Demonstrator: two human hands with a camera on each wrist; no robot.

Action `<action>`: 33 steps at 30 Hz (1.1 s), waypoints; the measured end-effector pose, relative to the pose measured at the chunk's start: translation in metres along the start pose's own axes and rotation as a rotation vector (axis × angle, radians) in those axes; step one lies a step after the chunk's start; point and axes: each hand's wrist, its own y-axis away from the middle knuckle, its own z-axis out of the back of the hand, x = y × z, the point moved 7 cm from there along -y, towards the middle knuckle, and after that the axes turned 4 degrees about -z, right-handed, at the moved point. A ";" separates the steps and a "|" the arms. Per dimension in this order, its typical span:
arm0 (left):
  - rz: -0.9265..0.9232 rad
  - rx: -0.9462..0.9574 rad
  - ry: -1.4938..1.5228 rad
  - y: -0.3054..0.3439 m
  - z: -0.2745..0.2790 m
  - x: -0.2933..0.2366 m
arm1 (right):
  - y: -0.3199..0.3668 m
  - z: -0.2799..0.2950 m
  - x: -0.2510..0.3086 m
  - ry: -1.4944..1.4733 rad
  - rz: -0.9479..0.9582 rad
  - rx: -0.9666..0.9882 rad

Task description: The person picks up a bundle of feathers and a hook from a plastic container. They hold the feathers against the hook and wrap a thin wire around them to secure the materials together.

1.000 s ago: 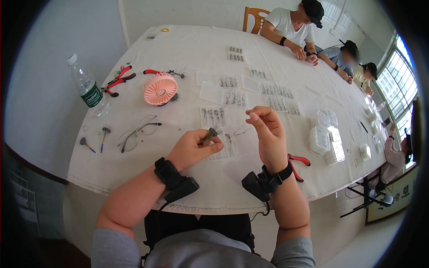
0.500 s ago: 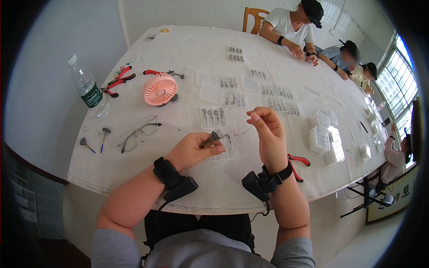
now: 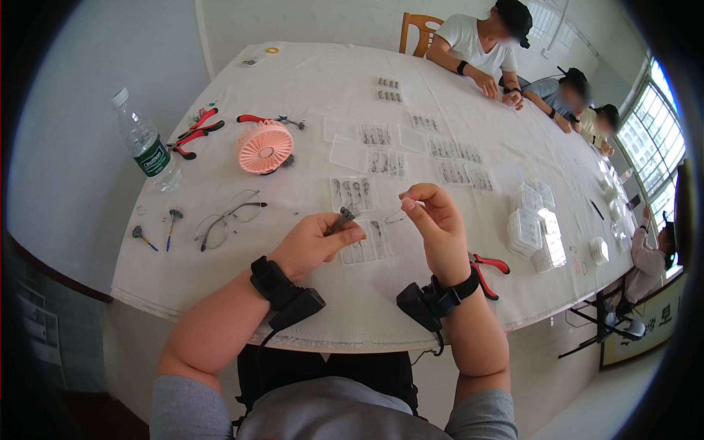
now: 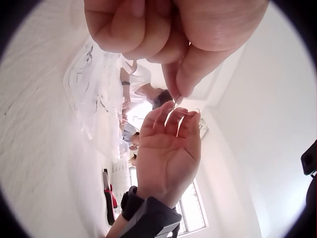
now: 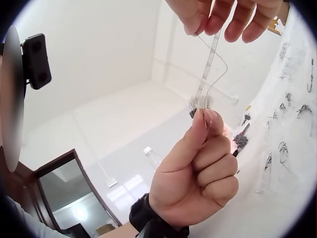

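Observation:
In the head view my left hand (image 3: 308, 246) pinches a small bundle of fine grey bristle-like strands (image 3: 346, 213) between thumb and forefinger. The right wrist view shows the strands (image 5: 202, 102) fanned upward above the thumb tip, the other fingers curled in. My right hand (image 3: 440, 238) is raised to the right, thumb and forefinger pinching a thin, bent wire-like strand (image 3: 396, 216). This strand (image 5: 226, 64) curves from the right fingertips down toward the bundle. Below the hands lies a clear compartment case (image 3: 364, 253) with thin dark pieces in it.
Farther in are more clear cases (image 3: 350, 193) with dark pieces. To the left are glasses (image 3: 220, 218), a pink fan (image 3: 265, 148), red-handled pliers (image 3: 196, 132) and a bottle (image 3: 150, 150). Stacked boxes (image 3: 524, 229) and other pliers (image 3: 490, 264) lie right. People sit along the far side.
My right hand has come slightly down and left, closer to the left hand. The left hand has shifted a little, and the bundle in it has turned slightly.

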 end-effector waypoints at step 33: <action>0.081 0.011 0.225 -0.001 0.003 0.012 | 0.017 -0.042 0.022 0.698 0.485 0.340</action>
